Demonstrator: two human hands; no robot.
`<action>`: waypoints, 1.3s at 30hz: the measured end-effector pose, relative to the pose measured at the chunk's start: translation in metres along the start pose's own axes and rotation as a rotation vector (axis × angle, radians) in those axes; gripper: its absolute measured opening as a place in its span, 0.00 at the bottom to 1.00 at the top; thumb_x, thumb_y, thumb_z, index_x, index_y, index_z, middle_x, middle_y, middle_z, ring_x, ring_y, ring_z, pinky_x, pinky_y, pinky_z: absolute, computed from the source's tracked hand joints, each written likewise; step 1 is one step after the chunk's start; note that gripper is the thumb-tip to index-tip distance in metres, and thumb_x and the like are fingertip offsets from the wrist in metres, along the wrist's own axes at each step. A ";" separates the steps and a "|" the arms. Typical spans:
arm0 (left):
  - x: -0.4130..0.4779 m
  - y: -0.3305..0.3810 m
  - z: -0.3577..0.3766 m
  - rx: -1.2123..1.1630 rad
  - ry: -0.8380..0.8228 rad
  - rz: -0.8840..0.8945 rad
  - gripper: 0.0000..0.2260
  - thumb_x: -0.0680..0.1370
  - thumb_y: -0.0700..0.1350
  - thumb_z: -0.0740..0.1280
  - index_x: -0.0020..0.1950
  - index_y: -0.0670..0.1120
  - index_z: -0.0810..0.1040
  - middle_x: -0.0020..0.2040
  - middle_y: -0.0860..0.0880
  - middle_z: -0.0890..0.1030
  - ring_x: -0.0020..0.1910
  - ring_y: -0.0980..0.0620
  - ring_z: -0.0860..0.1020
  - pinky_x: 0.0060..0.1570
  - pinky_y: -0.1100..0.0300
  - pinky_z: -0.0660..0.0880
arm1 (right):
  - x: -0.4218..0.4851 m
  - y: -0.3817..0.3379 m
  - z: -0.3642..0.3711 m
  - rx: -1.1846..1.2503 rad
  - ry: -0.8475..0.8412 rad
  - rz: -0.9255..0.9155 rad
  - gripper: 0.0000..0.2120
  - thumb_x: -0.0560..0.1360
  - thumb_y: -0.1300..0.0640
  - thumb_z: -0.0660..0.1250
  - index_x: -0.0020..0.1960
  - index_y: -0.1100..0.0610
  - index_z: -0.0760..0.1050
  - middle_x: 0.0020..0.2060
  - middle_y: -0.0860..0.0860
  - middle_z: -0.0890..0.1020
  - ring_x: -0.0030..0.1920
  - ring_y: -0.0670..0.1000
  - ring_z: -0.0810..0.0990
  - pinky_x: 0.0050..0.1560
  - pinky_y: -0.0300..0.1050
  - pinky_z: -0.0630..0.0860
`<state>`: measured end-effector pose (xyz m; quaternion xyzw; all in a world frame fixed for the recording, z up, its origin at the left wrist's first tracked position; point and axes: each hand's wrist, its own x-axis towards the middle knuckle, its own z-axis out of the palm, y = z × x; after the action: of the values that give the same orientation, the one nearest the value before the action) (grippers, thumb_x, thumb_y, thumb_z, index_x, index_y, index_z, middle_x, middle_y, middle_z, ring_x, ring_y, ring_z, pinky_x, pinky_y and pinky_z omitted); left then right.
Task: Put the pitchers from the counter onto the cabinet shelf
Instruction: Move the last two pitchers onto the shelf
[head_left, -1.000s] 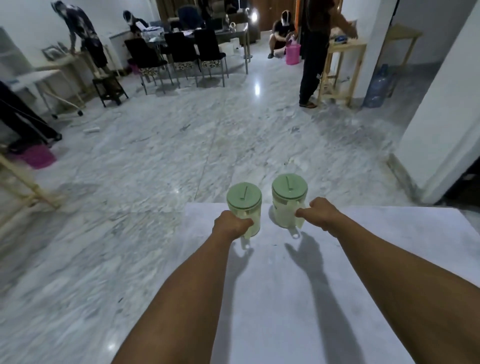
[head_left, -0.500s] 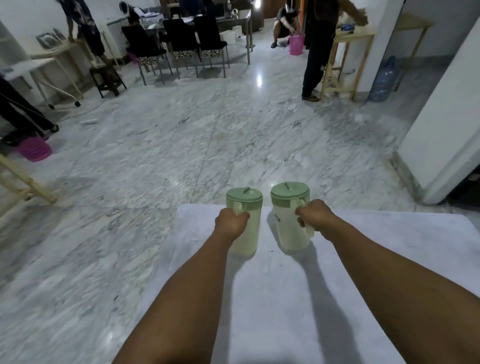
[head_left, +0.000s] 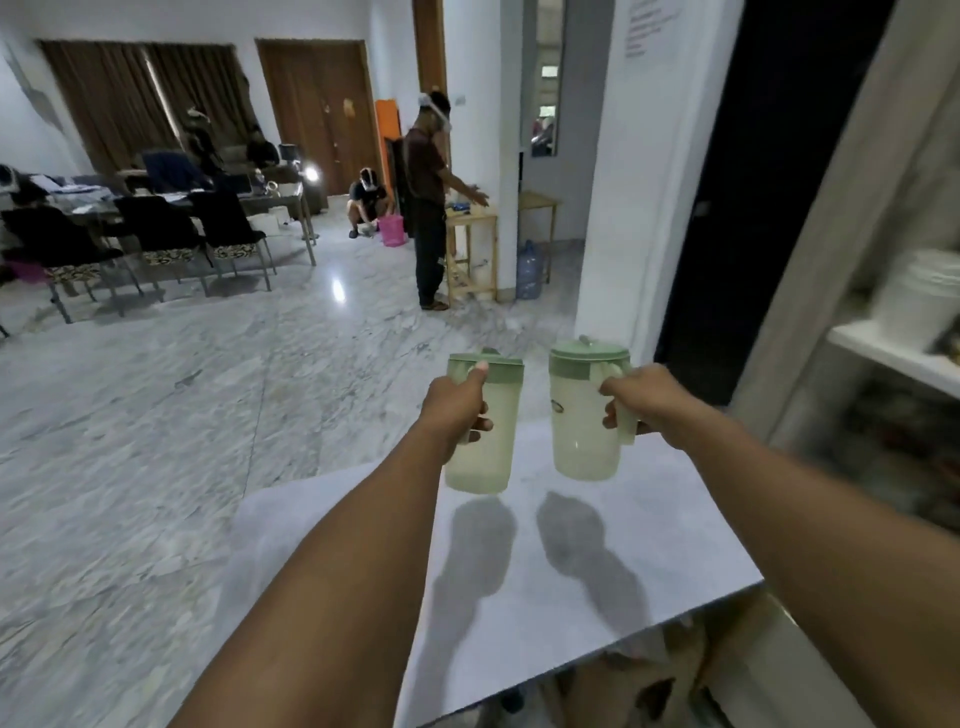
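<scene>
Far left: dark chairs (head_left: 156, 234) on thin metal legs stand beside a long cluttered dining table (head_left: 270, 195), on a floor (head_left: 156, 415) of polished grey-veined marble. Centre left: my left hand (head_left: 457, 405) grips the handle of the left pitcher (head_left: 483, 431), fingers (head_left: 475, 422) curled tight around it and thumb pressed up against the lid. The pitcher is a tall cylinder of pale, translucent green plastic with a darker matte green lid; it hangs upright, clear of the table (head_left: 545, 571), whose top is smooth and light grey, with both pitchers' shadows on it. Centre right: my right hand (head_left: 649, 397) holds the right pitcher (head_left: 584, 410) likewise, fingers (head_left: 613, 415) wrapped closed around the handle. This pitcher matches the first, with a small knob on its rounded lid and a small dark mark on its wall, too blurred to read. The two pitchers are side by side, apart. Far right: a white cabinet shelf (head_left: 893, 353) bears a white rounded container (head_left: 919, 296), blurred.
</scene>
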<state>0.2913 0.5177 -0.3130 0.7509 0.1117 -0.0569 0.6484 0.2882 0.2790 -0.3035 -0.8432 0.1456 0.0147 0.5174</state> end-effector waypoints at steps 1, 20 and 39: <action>-0.017 0.007 0.015 -0.003 -0.041 0.011 0.20 0.82 0.57 0.61 0.56 0.40 0.76 0.43 0.43 0.78 0.37 0.45 0.80 0.42 0.53 0.78 | -0.022 0.006 -0.022 -0.003 0.038 0.002 0.09 0.75 0.58 0.66 0.51 0.63 0.77 0.38 0.58 0.83 0.39 0.57 0.86 0.46 0.54 0.83; -0.382 0.169 0.392 -0.102 -0.954 0.234 0.12 0.81 0.49 0.58 0.43 0.43 0.73 0.32 0.46 0.73 0.28 0.49 0.71 0.33 0.59 0.69 | -0.474 0.120 -0.487 0.002 0.767 0.177 0.16 0.77 0.51 0.69 0.54 0.65 0.76 0.45 0.63 0.83 0.39 0.58 0.87 0.42 0.52 0.83; -0.590 0.109 0.713 -0.048 -1.254 0.296 0.18 0.82 0.52 0.63 0.63 0.39 0.77 0.47 0.44 0.85 0.43 0.47 0.83 0.48 0.54 0.76 | -0.586 0.313 -0.676 0.235 1.297 0.286 0.11 0.78 0.50 0.66 0.55 0.56 0.76 0.39 0.55 0.80 0.39 0.53 0.82 0.46 0.52 0.78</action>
<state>-0.2116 -0.2562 -0.1814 0.5678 -0.3919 -0.3922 0.6084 -0.4395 -0.3111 -0.1590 -0.5917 0.5376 -0.4422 0.4066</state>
